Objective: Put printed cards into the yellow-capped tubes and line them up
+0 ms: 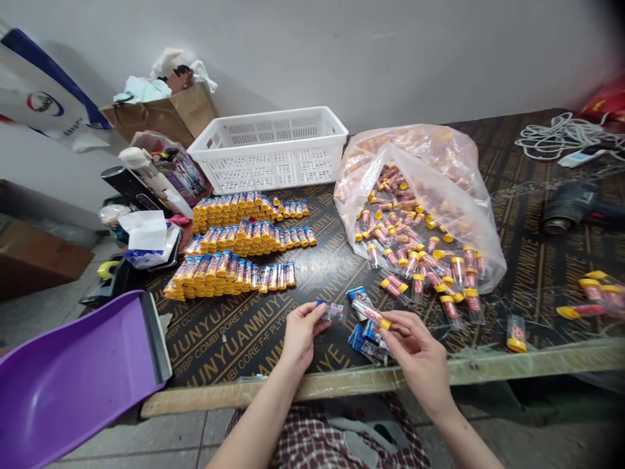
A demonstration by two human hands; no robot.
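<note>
My left hand [301, 332] pinches a small clear plastic sleeve [333, 312] with printing on it. In my right hand [415, 348] is a clear tube [370, 312] with a yellow cap and red-and-white contents, held at its capped end and tilted toward the left hand. Several blue printed sleeves [366, 342] lie on the table under and beside the tube. To the right, an opened translucent bag [420, 150] spills many similar yellow-capped tubes [417, 286]. Left of my hands, tubes with blue labels [229, 273] lie stacked in three groups.
Behind the stacks stands a white plastic basket [273, 159]. A heat gun [571, 207] and a coiled white cable [561, 133] are at the right. A purple dustpan [83, 378] is at the lower left, and bottles [141, 169] stand at the table's left end.
</note>
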